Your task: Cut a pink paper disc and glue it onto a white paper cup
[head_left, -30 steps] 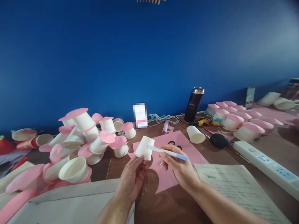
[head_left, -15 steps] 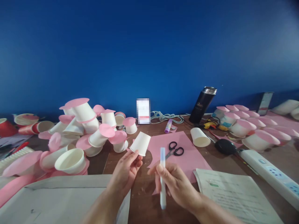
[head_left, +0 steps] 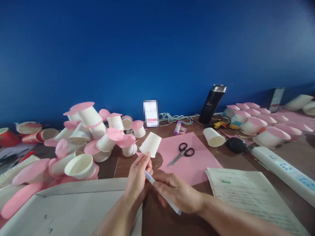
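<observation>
My left hand (head_left: 138, 175) is closed on the rim of a white paper cup (head_left: 151, 144), which is tilted with its base up. My right hand (head_left: 178, 191) is wrapped around a white marker (head_left: 169, 202) with a pale purple end. That purple end points up and left and meets the fingers of my left hand; whether they grip it is hard to tell. Just beyond my hands, black-handled scissors (head_left: 181, 154) lie partly open on a pink paper sheet (head_left: 201, 157) with rounded cutouts.
Cups with pink paper discs (head_left: 114, 134) are heaped at the left; more stand in rows at the right (head_left: 270, 135). A loose cup (head_left: 214, 137), glue stick (head_left: 177, 127), black flask (head_left: 212, 104), power strip (head_left: 283, 170), written papers (head_left: 253, 196) and a phone (head_left: 150, 113) are around.
My right hand has tilted the marker from upright to slanting left and brought its purple end to my left hand. The cup is still held in my left hand.
</observation>
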Tool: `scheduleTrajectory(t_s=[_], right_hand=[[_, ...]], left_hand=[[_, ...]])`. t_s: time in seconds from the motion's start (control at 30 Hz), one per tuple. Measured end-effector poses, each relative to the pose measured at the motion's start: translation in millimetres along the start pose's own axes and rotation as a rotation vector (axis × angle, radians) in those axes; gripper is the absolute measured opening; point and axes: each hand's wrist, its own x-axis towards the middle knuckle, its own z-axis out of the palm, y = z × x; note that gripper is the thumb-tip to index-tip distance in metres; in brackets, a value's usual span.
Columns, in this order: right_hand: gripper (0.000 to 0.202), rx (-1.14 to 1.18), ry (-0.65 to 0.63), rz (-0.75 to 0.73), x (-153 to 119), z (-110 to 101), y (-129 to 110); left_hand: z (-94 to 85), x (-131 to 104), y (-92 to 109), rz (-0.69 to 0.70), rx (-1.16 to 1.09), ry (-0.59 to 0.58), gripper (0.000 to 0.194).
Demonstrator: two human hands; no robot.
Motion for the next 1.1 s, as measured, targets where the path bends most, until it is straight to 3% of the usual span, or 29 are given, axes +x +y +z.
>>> scheduleTrajectory(t_s=[0.2,0.37,0.47,0.53,0.67,0.83,0.97,1.1], right_hand=[[0.043,0.252,0.056,-0.014,-1,-3,1],[0.034,0.421,0.144,-0.119,-2,-8,-2],[0.035,0.257,0.197,-0.171,-3,-7,-1],[0.033,0.102,0.256,-0.261,-4,-6,1],[0.022,-0.143,0.475,-0.424,-4,-9,6],[0.022,-0.336,0.581,-0.503,-6,-19,10],[0.022,-0.402,0.587,-0.572,-12,-19,6],[0.024,-0.489,0.63,-0.671,-24,-18,-6]], left_hand=[[-8.7,3,-3,0.14,0.301,0.143,0.045],[-7.5,4,-3,0.152,0.232,0.164,0.046],[-1.2,4,0,0.208,0.256,0.166,0.046],[6.7,5,5,0.257,0.385,0.189,0.043],[27.6,12,12,0.313,0.607,0.186,0.038],[46.1,22,4,0.321,0.531,0.152,0.037],[47.7,26,-3,0.315,0.481,0.103,0.038],[38.0,31,-6,0.273,0.442,0.103,0.038]])
